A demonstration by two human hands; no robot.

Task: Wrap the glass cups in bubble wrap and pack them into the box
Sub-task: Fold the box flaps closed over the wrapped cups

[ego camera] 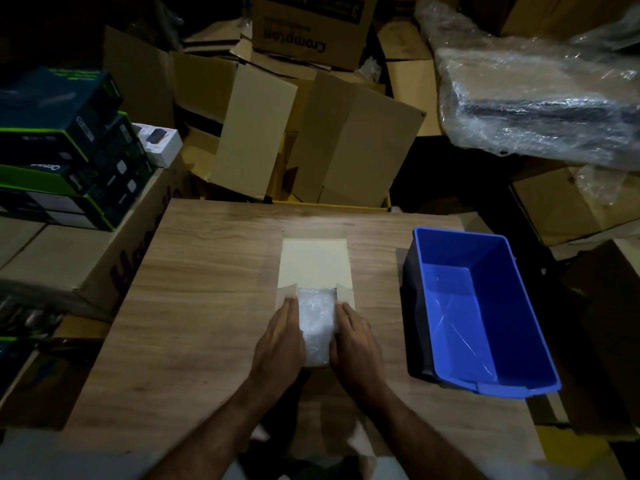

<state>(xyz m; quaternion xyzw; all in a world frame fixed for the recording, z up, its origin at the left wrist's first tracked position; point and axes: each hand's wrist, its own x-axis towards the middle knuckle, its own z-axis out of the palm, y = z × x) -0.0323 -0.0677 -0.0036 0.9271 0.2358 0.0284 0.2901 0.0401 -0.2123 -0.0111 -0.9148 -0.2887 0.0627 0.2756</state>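
Where the wooden surface carries a small cardboard box, a bubble-wrapped bundle sits inside it; left hand and right hand flank it, straight fingers pressing the side flaps. Blue bin just right.

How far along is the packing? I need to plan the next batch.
Done: a bubble-wrapped bundle sits in the small open cardboard box. In hand: left hand and right hand flank it, folding side flaps. Left: closing the lid. The blue plastic bin looks empty.
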